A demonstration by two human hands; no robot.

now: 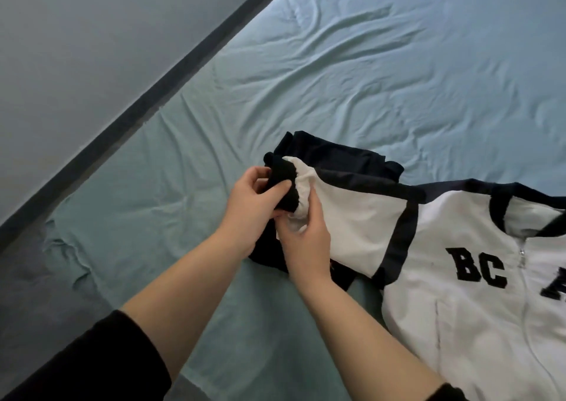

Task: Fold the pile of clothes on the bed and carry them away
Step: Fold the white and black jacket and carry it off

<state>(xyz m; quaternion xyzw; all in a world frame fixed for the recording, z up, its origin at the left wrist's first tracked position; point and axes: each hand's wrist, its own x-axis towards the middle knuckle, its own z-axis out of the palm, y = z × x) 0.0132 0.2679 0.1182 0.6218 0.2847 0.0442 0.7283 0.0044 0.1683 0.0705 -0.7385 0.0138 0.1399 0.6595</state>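
While the left hand (254,207) curls thumb and fingers around the black cuff (283,186), the right hand (304,241), touching it just beside, pinches the white sleeve (352,213) behind that cuff. The white jacket (465,302) spreads rightward from both hands on the bed (352,63), over a dark garment (333,155) just beyond the fingers.

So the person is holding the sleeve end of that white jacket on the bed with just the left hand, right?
Not quite: both hands hold it. In the head view the left hand grips the black cuff, and the right hand pinches the white sleeve right beside it. The rest stands: the white jacket lies on the bed.
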